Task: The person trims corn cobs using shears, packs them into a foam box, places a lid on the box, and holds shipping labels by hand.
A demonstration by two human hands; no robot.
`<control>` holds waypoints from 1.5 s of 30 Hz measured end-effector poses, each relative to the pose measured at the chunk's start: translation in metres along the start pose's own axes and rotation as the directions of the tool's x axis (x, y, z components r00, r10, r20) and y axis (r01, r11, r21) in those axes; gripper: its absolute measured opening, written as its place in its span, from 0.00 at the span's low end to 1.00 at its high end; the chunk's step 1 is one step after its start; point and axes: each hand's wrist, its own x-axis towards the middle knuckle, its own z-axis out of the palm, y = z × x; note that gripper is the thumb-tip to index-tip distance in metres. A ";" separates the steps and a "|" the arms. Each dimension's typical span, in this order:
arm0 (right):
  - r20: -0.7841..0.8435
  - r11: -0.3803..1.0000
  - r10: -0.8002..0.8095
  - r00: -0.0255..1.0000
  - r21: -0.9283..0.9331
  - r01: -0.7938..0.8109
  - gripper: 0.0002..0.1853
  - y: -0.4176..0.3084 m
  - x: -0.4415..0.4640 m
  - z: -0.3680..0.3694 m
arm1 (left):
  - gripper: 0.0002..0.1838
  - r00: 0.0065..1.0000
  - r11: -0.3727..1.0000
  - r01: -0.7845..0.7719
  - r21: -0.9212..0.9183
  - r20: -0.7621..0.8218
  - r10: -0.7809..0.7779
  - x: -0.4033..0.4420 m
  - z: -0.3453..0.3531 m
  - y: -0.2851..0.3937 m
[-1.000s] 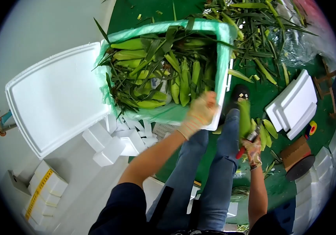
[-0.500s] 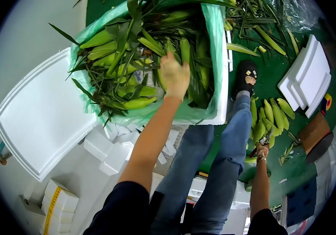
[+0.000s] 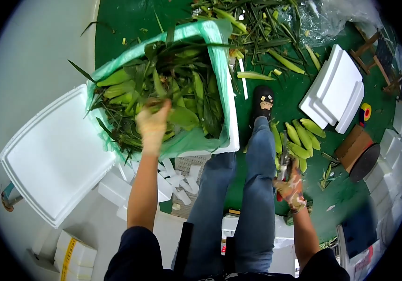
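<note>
The green corn ears (image 3: 184,117) lie jumbled among long leaves inside a white foam box (image 3: 233,122) lined with a thin green plastic bag (image 3: 214,33). They look plump and firm to me, not heavy one by one, and hardly fragile, though the smooth husk may slide a little under a glove. I'd take one around its thick middle; the loose leaves look floppy and would likely bend or tear away.

The person's left hand (image 3: 153,125) is down in the box among the ears and leaves, right beside a broad ear. It is blurred, and I can't tell whether its fingers have closed on anything. The right hand (image 3: 292,187), in a patterned glove, is wrapped around metal clippers (image 3: 285,166), with a bit of red showing at the handle, just beside the right knee.

Near those blades, more ears (image 3: 304,136) lie side by side on the green floor (image 3: 346,189). Farther out, stacked foam panels (image 3: 334,91) lean askew, a heap of leafy trimmings (image 3: 266,35) spreads beyond the box, and a white lid (image 3: 58,157) sits off to the left.
</note>
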 end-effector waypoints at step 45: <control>-0.290 0.921 -0.384 0.877 -0.049 0.387 0.23 -0.321 0.322 -0.159 | 0.13 0.996 0.966 0.063 -0.250 -0.043 -0.076 0.127 -0.058 0.295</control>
